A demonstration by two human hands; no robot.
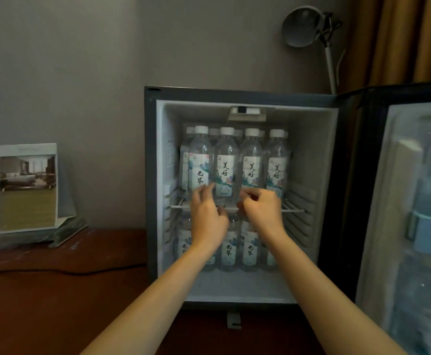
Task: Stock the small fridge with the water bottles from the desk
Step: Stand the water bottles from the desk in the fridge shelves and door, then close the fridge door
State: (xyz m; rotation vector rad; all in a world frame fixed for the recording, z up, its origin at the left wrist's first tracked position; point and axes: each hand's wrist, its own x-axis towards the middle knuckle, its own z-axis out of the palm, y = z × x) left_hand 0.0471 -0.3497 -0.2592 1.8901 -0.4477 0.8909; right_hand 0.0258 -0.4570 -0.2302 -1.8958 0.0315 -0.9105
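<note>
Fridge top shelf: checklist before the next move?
1. Fridge door swung open: ok.
2. Top-shelf bottles upright on the wire shelf: ok.
3. Left hand and right hand at the front bottles' bases, grip: cannot tell.
4. Lower bottles upright: ok, partly hidden by the arms.
5. Bottles left on the desk: none in view, desk only partly seen: cannot tell.

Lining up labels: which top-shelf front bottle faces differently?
The leftmost front bottle on the top shelf; its label shows different characters than the other three.
</note>
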